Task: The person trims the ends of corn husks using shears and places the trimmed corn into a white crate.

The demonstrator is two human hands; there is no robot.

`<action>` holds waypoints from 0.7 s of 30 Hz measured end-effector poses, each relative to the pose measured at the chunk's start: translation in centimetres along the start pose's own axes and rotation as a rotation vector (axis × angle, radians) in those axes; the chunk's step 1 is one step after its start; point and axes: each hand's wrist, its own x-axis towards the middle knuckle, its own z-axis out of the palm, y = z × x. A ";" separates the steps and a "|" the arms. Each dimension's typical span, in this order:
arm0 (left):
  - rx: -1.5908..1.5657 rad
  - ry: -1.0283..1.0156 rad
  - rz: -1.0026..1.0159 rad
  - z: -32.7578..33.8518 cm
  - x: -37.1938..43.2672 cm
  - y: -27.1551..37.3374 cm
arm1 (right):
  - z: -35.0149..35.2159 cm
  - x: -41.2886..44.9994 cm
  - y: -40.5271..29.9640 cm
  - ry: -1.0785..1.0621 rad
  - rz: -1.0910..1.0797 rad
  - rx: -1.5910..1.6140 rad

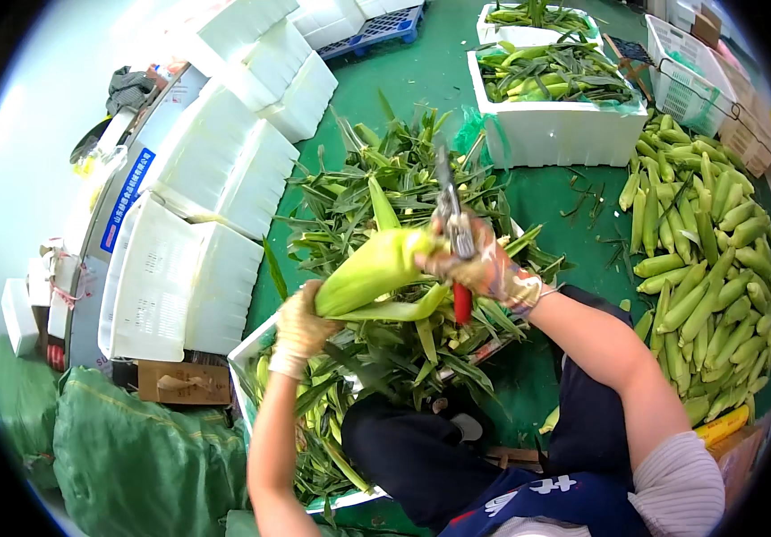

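Observation:
My left hand (303,322), in a pale work glove, is shut on one end of an ear of corn (372,272) in green husk. The ear lies slantwise across the view, and a loose husk leaf hangs below it. At its other end my right hand (476,258), in a patterned glove, holds pruning shears (458,235) with a red handle, blades pointing away from me. Those fingers also touch the ear's stalk end; the blades are blurred. Beneath both hands lies a large heap of cut husks and leaves (385,168).
At my left knee stands a white foam box (251,396) of corn. Leafy corn fills another foam box (560,134) ahead. A pile of trimmed corn ears (714,268) lies at right. White crates (150,288) and green sacks (137,450) stand at left.

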 end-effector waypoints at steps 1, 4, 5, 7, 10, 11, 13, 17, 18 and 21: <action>-0.097 -0.038 -0.109 1.4 0.2 1.1 | -0.9 1.1 1.3 0.085 -0.169 -0.045; -0.558 -0.190 -0.274 2.7 0.0 2.6 | -2.2 1.8 1.5 0.255 -0.394 -0.743; -0.690 -0.225 -0.349 2.0 -0.2 2.4 | -2.7 2.1 2.1 0.189 -0.410 -0.888; -0.558 -0.266 -0.362 -0.3 0.6 2.9 | -4.3 2.5 4.8 0.112 -0.445 -1.196; -0.460 -0.302 -0.373 -1.9 2.3 1.0 | -4.6 2.2 6.0 0.039 -0.076 -1.229; -0.391 -0.331 -0.368 -2.5 3.1 1.3 | -5.2 2.1 6.4 0.092 -0.154 -1.328; -0.327 -0.297 -0.332 -1.8 3.5 -0.8 | -4.8 2.6 6.0 0.070 -0.346 -1.208; -0.124 -0.438 -0.145 -1.9 7.5 2.7 | -2.4 2.3 4.5 -0.275 -0.116 -0.827; -0.122 -0.452 -0.080 -1.9 9.3 4.9 | -3.5 2.8 5.9 -0.226 -0.162 -0.947; -0.019 -0.498 0.061 -2.3 12.5 6.6 | -4.9 3.2 6.9 -0.190 -0.124 -1.048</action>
